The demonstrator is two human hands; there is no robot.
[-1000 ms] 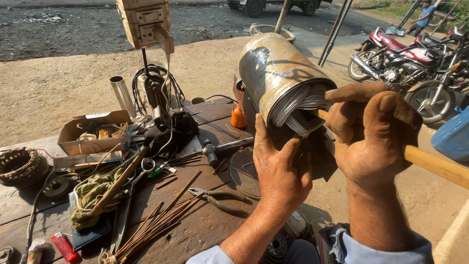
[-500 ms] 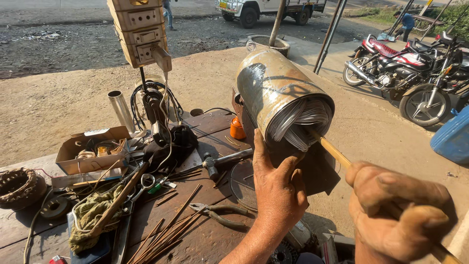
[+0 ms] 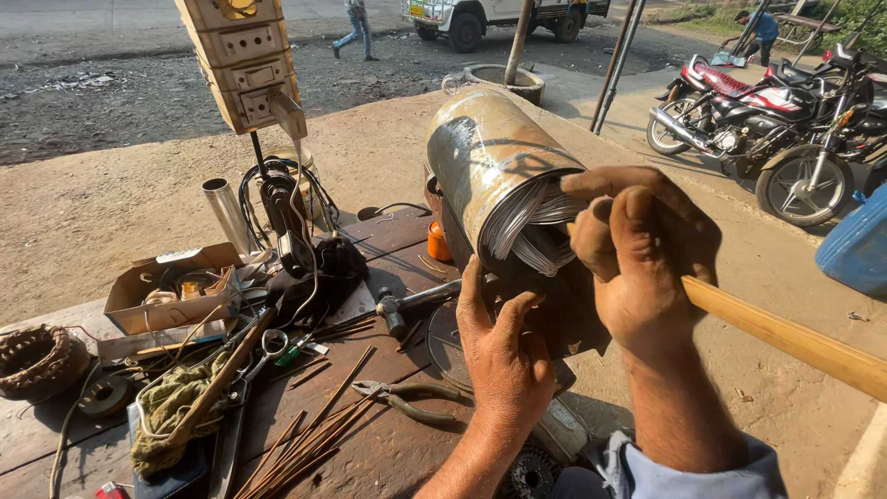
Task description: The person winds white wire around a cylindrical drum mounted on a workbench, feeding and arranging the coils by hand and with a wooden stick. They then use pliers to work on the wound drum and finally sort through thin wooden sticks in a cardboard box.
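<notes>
Wooden stick (image 3: 795,340): right hand (image 3: 640,261) has its fingers (image 3: 637,231) closed tight around it.
Change: that hand sat low and back a moment ago; now it is up at the metal tube's (image 3: 494,166) open end, so the stick's tip looks pushed in again.
Silver wires (image 3: 534,226): bunched inside the tube's mouth.
Left hand (image 3: 504,356): fingers curled under the tube, holding it up above the desk (image 3: 388,444).
Pliers (image 3: 407,399): lying on the desk nearby.

A worn wooden bench (image 3: 388,444) carries pliers (image 3: 407,399), a hammer (image 3: 411,300), scissors (image 3: 268,346), thin rods (image 3: 305,444), a cardboard box (image 3: 171,291) and a wire coil (image 3: 37,360).
</notes>
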